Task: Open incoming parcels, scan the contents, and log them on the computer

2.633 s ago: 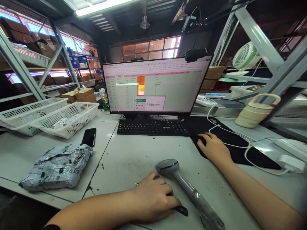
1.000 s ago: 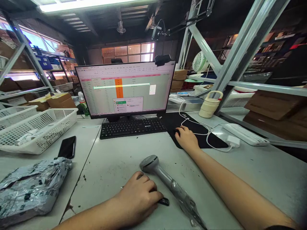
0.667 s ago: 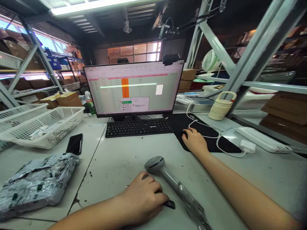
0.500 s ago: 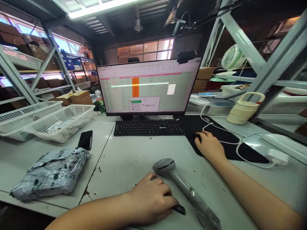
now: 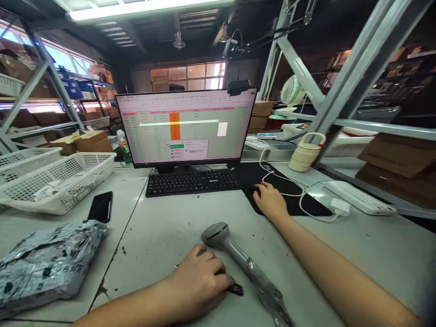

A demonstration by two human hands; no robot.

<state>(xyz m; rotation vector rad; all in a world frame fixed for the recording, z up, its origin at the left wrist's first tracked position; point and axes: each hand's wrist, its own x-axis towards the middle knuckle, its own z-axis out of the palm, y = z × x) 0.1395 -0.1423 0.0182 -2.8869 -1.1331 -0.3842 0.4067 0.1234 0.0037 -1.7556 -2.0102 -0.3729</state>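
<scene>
My left hand (image 5: 200, 281) rests low over the desk, its fingers closed around what looks like a utility knife (image 5: 235, 289). Only the knife's black end and a thin pale tip show on either side of the hand. Just right of it lies a grey handheld barcode scanner (image 5: 235, 250), its handle wrapped in clear plastic. My right hand (image 5: 270, 200) is curled over a dark mouse (image 5: 256, 190), mostly hidden under the fingers, on a black mouse pad (image 5: 248, 175). In front, a monitor (image 5: 190, 131) displays a spreadsheet with a small pop-up window, behind a black keyboard (image 5: 192, 182).
A grey plastic mailer parcel (image 5: 51, 263) lies at the left, beside a black phone (image 5: 101, 206). White perforated baskets (image 5: 64, 200) stand beyond. White cables, a charger (image 5: 339, 207), a power strip (image 5: 361, 197) and a cream cup (image 5: 306, 154) occupy the right, near a metal rack post (image 5: 350, 72).
The view has turned to the right, so the desk things appear farther left. Both hands keep their places, the left on the knife and the right on the mouse.
</scene>
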